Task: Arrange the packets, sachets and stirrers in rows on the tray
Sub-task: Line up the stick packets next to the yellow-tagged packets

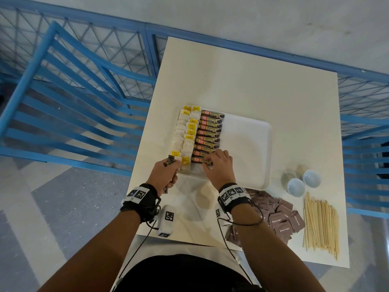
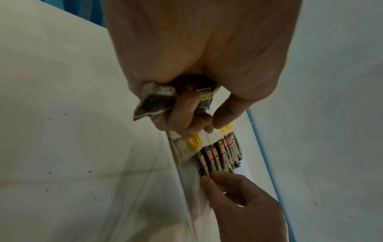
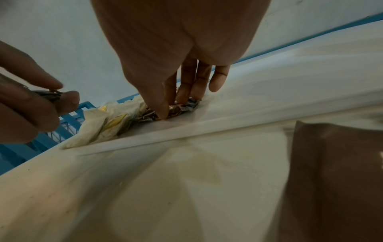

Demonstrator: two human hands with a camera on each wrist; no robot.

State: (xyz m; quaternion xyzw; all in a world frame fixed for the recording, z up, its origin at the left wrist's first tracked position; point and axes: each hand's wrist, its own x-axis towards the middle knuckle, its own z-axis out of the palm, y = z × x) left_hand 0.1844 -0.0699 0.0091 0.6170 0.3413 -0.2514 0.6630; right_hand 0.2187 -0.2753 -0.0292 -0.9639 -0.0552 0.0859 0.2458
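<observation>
Left hand (image 1: 166, 172): curled round a bundle of coffee sachets (image 2: 157, 99), held at the near left corner of the tray (image 1: 252, 144), over its edge.
Right hand (image 1: 219, 165): thumb and fingers pinching one coffee sachet (image 1: 207, 163), pressed low at the near end of the tray, just beside the last sachet of the coffee row (image 1: 209, 133).
Tray: white, set on the surface (image 1: 242, 81); right half bare.
Tea bags (image 1: 185, 133): white with yellow tags, two overlapping columns along the tray's left side.
Coffee row: brown-and-orange sachets, lying crosswise, stacked one behind another from the tray's far edge to its near end, touching the tea bags' right flank.
Brown sugar packets (image 1: 280, 218): loose heap on the surface, off the tray's near right corner.
Wooden stirrers (image 1: 321, 224): loose bundle, right of the sugar packets, well apart from the tray.
Two small white bowls (image 1: 303, 182): touching each other, just right of the tray's near right corner.
Blue chair (image 1: 69, 102): left of the tray, beyond the surface's edge.
</observation>
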